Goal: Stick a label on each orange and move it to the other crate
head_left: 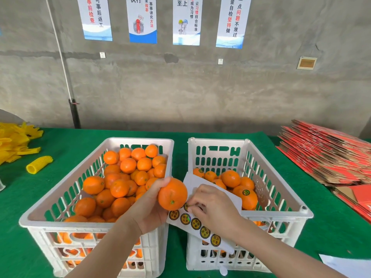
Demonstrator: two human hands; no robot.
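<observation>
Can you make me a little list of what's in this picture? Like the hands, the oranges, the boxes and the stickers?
Left grip: holds one orange, no label seen on it
Right grip: pinches a sticker on the sticker sheet
Left crate: piled with oranges, no labels visible
Right crate: fewer oranges; a labelled orange lies on top
Table: green
Extras: yellow foam nets far left, red flat cartons far right

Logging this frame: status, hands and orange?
Left hand grips orange. Right hand pinches sticker on sheet. Nothing in the way.
</observation>
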